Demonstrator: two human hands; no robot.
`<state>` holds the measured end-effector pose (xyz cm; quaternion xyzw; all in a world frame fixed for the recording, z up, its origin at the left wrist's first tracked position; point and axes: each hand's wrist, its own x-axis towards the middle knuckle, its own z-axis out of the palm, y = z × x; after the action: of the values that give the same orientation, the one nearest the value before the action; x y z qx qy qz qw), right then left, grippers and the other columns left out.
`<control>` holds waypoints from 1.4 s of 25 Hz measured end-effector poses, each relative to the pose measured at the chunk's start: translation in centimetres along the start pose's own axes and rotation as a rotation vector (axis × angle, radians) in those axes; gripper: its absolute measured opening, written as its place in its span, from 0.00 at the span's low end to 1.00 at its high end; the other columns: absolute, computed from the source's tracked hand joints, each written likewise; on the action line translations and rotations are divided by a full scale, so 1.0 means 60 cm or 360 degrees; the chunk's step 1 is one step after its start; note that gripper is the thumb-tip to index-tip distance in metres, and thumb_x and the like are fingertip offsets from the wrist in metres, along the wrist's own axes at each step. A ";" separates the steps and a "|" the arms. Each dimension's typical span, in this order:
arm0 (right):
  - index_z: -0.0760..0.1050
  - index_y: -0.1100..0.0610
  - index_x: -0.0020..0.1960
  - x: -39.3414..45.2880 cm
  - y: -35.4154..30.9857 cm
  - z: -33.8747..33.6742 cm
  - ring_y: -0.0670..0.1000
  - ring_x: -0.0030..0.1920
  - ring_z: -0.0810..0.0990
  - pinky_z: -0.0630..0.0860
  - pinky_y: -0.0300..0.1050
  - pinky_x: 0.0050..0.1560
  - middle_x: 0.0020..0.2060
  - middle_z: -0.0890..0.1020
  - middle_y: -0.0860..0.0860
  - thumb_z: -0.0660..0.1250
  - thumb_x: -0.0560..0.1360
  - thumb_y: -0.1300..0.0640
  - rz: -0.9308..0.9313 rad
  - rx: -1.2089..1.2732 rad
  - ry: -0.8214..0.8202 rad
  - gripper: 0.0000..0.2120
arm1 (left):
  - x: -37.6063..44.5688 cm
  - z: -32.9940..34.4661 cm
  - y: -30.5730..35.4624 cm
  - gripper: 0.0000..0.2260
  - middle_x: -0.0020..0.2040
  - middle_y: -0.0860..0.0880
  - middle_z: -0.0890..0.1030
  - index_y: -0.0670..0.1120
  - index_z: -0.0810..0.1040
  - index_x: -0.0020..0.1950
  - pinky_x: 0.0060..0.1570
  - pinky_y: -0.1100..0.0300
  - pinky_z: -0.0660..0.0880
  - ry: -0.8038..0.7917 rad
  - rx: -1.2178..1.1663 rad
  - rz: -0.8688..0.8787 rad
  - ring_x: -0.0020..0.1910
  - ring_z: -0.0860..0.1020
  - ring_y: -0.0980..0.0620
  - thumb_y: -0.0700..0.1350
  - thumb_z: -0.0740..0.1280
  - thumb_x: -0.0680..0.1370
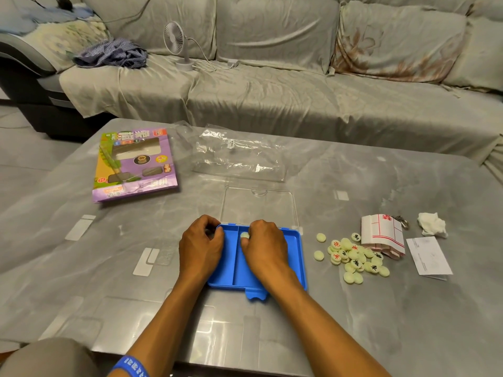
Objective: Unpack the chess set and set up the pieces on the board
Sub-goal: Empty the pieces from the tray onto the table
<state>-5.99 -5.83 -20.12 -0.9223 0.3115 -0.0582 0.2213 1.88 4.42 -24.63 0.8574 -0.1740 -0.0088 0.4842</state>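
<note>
Nearest, we see our left hand point(201, 247) curled over the blue tray's point(295, 263) left edge; whether it grips we cannot tell. Our right hand point(265, 244) pinches a pale piece point(244, 235). Loose pieces point(353, 258) and the folded board point(382, 238) lie right; farther, the clear lid point(258, 205).

One head-worn wide-angle view looks forward and down, close over the table point(353, 308), probably seated height.

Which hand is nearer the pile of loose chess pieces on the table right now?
Right. The right hand is in the blue tray, beside the pile of pieces; the left hand grips the tray's far-side edge.
</note>
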 end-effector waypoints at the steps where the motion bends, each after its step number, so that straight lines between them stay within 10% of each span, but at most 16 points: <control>1: 0.73 0.59 0.39 -0.003 0.011 -0.010 0.56 0.38 0.77 0.71 0.45 0.31 0.37 0.78 0.54 0.63 0.76 0.56 -0.0023 0.0053 0.0047 0.09 | 0.001 0.000 0.000 0.02 0.42 0.53 0.79 0.49 0.76 0.48 0.38 0.66 0.71 -0.0003 -0.0004 -0.0004 0.41 0.76 0.58 0.46 0.65 0.78; 14: 0.76 0.55 0.61 -0.032 0.201 -0.117 0.54 0.51 0.79 0.77 0.48 0.47 0.55 0.80 0.53 0.62 0.78 0.44 0.0266 -0.0224 0.0386 0.18 | 0.006 -0.020 0.015 0.03 0.46 0.53 0.80 0.50 0.75 0.49 0.42 0.62 0.72 -0.0238 -0.0389 -0.0206 0.48 0.78 0.54 0.43 0.66 0.77; 18: 0.69 0.54 0.68 0.001 0.128 -0.081 0.48 0.50 0.80 0.78 0.46 0.50 0.57 0.80 0.51 0.67 0.75 0.45 0.0399 0.0833 0.0051 0.25 | 0.004 -0.048 0.020 0.18 0.55 0.57 0.82 0.55 0.69 0.66 0.49 0.60 0.78 -0.0492 -0.0826 -0.0218 0.51 0.81 0.57 0.40 0.65 0.79; 22: 0.67 0.57 0.68 0.028 0.111 -0.089 0.40 0.28 0.78 0.70 0.32 0.25 0.50 0.83 0.57 0.69 0.74 0.65 0.0473 0.1719 -0.0067 0.25 | 0.011 -0.060 0.007 0.23 0.59 0.57 0.80 0.60 0.63 0.72 0.53 0.57 0.76 -0.0448 -0.0919 -0.0172 0.55 0.80 0.57 0.45 0.64 0.79; 30: 0.77 0.58 0.57 0.036 0.116 -0.068 0.46 0.28 0.75 0.74 0.39 0.25 0.46 0.84 0.53 0.66 0.77 0.62 0.0424 0.1521 -0.0058 0.10 | 0.005 -0.059 0.022 0.07 0.49 0.54 0.80 0.50 0.79 0.55 0.37 0.70 0.73 -0.0480 -0.0645 -0.0304 0.46 0.78 0.57 0.47 0.64 0.80; 35: 0.71 0.54 0.61 0.059 0.045 -0.039 0.51 0.30 0.76 0.75 0.44 0.28 0.43 0.81 0.55 0.66 0.76 0.60 0.0427 0.1399 -0.0171 0.14 | 0.011 -0.134 -0.012 0.08 0.45 0.54 0.79 0.48 0.79 0.49 0.38 0.63 0.69 0.0071 -0.0534 -0.0571 0.42 0.74 0.56 0.48 0.62 0.81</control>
<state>-5.21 -10.71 -19.35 -0.6943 0.3618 -0.1077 0.6127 4.14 11.19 -20.86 0.7822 -0.0043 -0.1044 0.6143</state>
